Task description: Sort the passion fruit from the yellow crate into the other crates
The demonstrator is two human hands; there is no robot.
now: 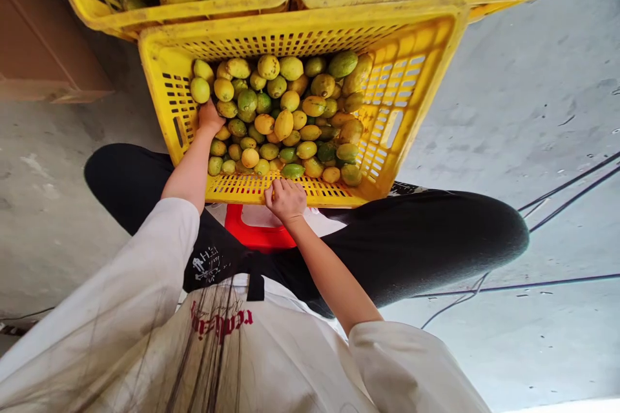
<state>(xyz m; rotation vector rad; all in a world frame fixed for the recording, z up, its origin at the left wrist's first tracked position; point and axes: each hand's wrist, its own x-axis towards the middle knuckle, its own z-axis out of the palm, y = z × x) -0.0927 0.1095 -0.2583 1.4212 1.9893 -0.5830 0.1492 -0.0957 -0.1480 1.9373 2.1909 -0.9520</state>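
Your shirt has red writing on it, but it is upside down and too blurry to read. White letters sit on your dark apron too, too small to read.

Your left hand (209,117) is down inside the yellow crate (300,29), at its left wall. Its grip is bent down among the fruit (283,124); you cannot tell if it holds any. The fruit pile lies just to the right of it, touching it.

Your right hand (285,199) has its fingers curled over the near rim of the crate, gripping it. The fruit lies just past those fingers.

Two more yellow crates (194,10) touch the far edge. Bare grey floor (533,77) lies open to the right.
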